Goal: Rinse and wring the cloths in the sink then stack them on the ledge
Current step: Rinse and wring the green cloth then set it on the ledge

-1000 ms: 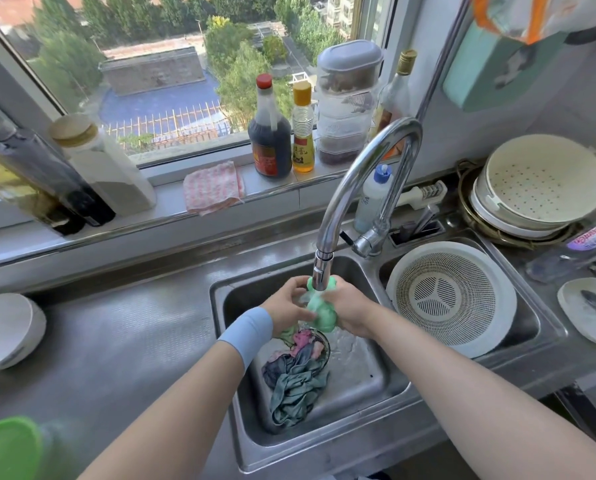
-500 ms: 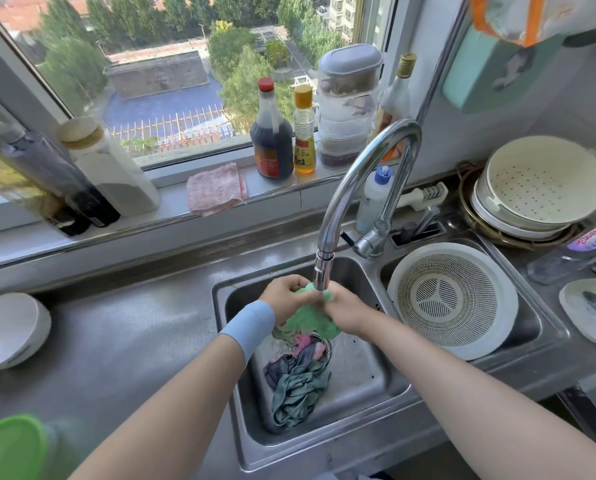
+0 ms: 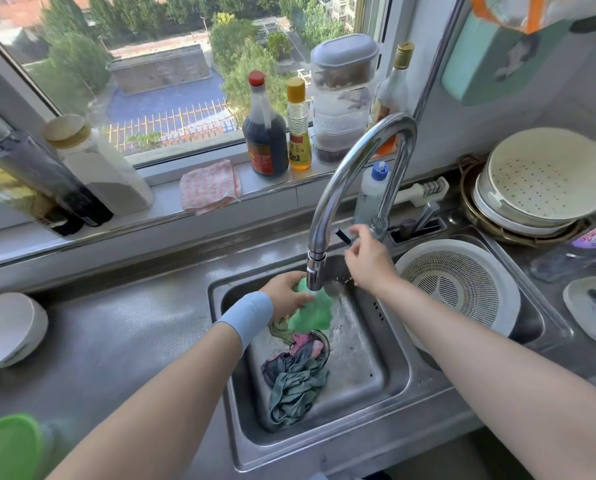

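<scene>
At the steel sink (image 3: 219,306)'s rear edge, the empty, loose-fingered right hand (image 3: 367,261) hovers by the black tap lever (image 3: 343,236); the left hand (image 3: 284,292) grips the crumpled green cloth (image 3: 313,313). Wring it low, tap off.

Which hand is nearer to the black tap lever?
Right. The right hand is at the black tap lever, fingers beside it; the left hand is lower, holding the green cloth under the spout.
</scene>
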{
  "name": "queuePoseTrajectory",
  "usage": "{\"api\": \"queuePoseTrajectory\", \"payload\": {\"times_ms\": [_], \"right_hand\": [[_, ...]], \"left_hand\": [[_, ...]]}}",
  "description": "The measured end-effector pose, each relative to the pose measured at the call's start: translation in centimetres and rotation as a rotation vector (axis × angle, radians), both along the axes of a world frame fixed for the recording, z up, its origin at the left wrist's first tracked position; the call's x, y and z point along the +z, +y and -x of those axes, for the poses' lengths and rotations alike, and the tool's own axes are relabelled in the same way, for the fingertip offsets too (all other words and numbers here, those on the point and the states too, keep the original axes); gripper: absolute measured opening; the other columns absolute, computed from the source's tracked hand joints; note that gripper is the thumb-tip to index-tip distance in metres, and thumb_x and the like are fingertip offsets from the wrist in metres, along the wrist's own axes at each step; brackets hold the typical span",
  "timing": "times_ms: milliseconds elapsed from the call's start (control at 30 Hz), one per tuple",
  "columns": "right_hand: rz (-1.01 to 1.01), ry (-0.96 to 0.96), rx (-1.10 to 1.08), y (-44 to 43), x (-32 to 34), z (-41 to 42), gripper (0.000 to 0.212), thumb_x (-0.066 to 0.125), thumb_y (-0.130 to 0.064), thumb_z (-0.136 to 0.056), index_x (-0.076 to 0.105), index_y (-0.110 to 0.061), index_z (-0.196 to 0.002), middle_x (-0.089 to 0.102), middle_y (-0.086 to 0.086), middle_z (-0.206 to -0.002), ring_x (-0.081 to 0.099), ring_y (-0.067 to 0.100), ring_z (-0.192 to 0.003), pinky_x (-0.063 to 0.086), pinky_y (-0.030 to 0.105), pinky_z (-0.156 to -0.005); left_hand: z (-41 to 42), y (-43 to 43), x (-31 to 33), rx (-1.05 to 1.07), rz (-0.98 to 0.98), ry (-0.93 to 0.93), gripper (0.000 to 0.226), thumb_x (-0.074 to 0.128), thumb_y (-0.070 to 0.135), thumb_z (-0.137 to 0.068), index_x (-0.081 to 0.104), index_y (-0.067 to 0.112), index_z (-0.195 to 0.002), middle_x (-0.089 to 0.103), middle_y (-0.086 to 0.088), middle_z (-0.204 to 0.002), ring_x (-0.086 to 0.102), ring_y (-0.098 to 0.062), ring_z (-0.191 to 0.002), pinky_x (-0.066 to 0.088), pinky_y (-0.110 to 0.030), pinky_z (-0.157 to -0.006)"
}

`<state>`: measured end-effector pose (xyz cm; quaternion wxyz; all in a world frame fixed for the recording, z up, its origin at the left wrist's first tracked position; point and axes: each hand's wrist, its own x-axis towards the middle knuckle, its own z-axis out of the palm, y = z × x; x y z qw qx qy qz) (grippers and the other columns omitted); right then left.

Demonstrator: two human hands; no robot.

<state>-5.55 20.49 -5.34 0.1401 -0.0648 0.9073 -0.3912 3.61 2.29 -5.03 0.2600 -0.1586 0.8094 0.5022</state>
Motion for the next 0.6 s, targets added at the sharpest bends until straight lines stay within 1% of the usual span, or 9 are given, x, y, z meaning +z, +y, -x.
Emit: {"api": "queuePoseTrajectory", "payload": {"times_ms": [67,133,200,233,300,333,400,467,600], "right_hand": [[-0.055,0.045,0.075,-0.4,0.4,1.4,0.051,0.055,-0.02,-0.1,0.039,-0.025,-0.148,0.065,0.013,-0.112,0.061,0.03,-0.101,0.041,0.03,-0.081],[-0.141,0.034,0.156,-0.8,0.4,2.5,0.052,0.054,-0.025,-0.101,0.039,-0.025,-0.151,0.063,0.014,-0.126,0.058,0.034,-0.114,0.044,0.033,-0.088],[-0.211,0.052,0.221,-1.0,0.2,3.3,0.042,0.054,-0.028,-0.101,0.05,-0.02,-0.142,0.064,0.015,-0.128,0.057,0.036,-0.116,0.046,0.037,-0.089],[-0.213,0.06,0.227,-1.2,0.2,3.6,0.032,0.055,-0.028,-0.101,0.057,-0.016,-0.131,0.066,0.017,-0.119,0.059,0.037,-0.11,0.046,0.036,-0.082],[-0.195,0.064,0.216,-1.3,0.2,4.2,0.013,0.054,-0.026,-0.101,0.057,-0.014,-0.099,0.062,0.016,-0.092,0.06,0.036,-0.094,0.037,0.034,-0.068],[-0.191,0.068,0.217,-1.3,0.2,4.3,0.015,0.054,-0.025,-0.101,0.053,-0.014,-0.091,0.057,0.015,-0.084,0.058,0.036,-0.087,0.033,0.034,-0.065],[-0.216,0.079,0.23,-1.2,0.1,4.5,0.02,0.052,-0.024,-0.102,0.05,-0.009,-0.088,0.052,0.014,-0.078,0.054,0.035,-0.08,0.032,0.035,-0.063],[-0.24,0.107,0.244,-1.2,0.1,4.5,0.022,0.05,-0.024,-0.103,0.054,-0.004,-0.093,0.052,0.014,-0.078,0.052,0.033,-0.077,0.032,0.036,-0.063],[-0.225,0.109,0.242,-1.2,0.0,4.5,0.023,0.047,-0.021,-0.104,0.055,0.0,-0.098,0.059,0.015,-0.089,0.045,0.028,-0.077,0.032,0.034,-0.065]], "left_hand": [[0.1,0.1,0.2,-0.024,0.017,-0.023,0.018,0.069,0.027,-0.091,0.069,0.023,-0.109,0.074,-0.006,-0.105,0.068,-0.017,-0.087,0.06,-0.035,-0.083],[0.2,0.1,0.5,-0.04,0.045,-0.032,0.016,0.068,0.031,-0.092,0.07,0.022,-0.105,0.072,0.0,-0.094,0.062,-0.008,-0.072,0.054,-0.019,-0.062],[0.3,0.3,0.6,-0.047,0.071,-0.035,0.014,0.068,0.031,-0.092,0.07,0.022,-0.103,0.064,0.006,-0.078,0.051,-0.003,-0.056,0.042,-0.013,-0.047],[0.2,0.3,0.6,-0.05,0.078,-0.038,0.011,0.068,0.031,-0.092,0.069,0.023,-0.101,0.061,0.007,-0.075,0.048,-0.003,-0.055,0.04,-0.013,-0.046],[0.1,0.3,0.6,-0.05,0.068,-0.036,0.004,0.068,0.032,-0.092,0.067,0.03,-0.095,0.065,0.006,-0.08,0.053,-0.005,-0.063,0.047,-0.015,-0.054],[0.1,0.4,0.6,-0.044,0.057,-0.036,0.004,0.068,0.033,-0.092,0.067,0.032,-0.095,0.068,0.005,-0.085,0.057,-0.006,-0.068,0.052,-0.018,-0.061],[0.0,0.5,0.8,-0.032,0.044,-0.034,0.004,0.068,0.031,-0.092,0.066,0.034,-0.095,0.07,0.006,-0.089,0.063,-0.006,-0.074,0.053,-0.019,-0.067],[-0.1,0.5,0.9,-0.028,0.048,-0.036,0.005,0.068,0.033,-0.092,0.065,0.036,-0.094,0.071,0.007,-0.092,0.066,-0.006,-0.081,0.052,-0.019,-0.071],[-0.2,0.6,1.2,-0.024,0.044,-0.033,0.007,0.068,0.033,-0.091,0.064,0.038,-0.089,0.07,0.008,-0.088,0.066,-0.005,-0.079,0.052,-0.022,-0.074]]}}
